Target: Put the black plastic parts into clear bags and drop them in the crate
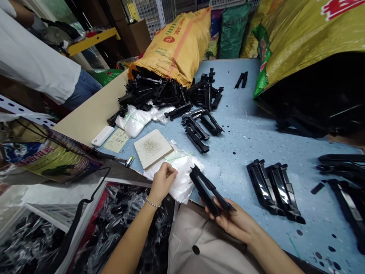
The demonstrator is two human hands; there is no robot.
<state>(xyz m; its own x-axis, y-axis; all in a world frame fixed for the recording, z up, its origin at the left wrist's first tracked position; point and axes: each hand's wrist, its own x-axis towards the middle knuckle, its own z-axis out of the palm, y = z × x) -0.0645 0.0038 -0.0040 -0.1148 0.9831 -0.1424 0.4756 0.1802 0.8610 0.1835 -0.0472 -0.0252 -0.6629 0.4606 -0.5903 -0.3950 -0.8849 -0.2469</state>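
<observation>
My left hand [164,178] has its thumb and fingers pinched together over a stack of clear plastic bags [182,177]. Whether a bag's edge is caught between those fingertips I cannot make out. Low at the table's front edge, my right hand [234,222] grips a pair of long black plastic parts [207,188], side by side and tilted up toward the bags. Right of that hand, more paired black parts [275,190] lie in a row on the blue table [228,152]. Beyond the bags rests a pale square board [152,146] with dark specks on it.
An orange woven sack [176,45] spills a heap of black parts [162,93] at the back. A yellow sack [310,45] gapes at right. Wrapped black pieces fill a crate [119,220] below left. A person in a white shirt [37,57] stands at left.
</observation>
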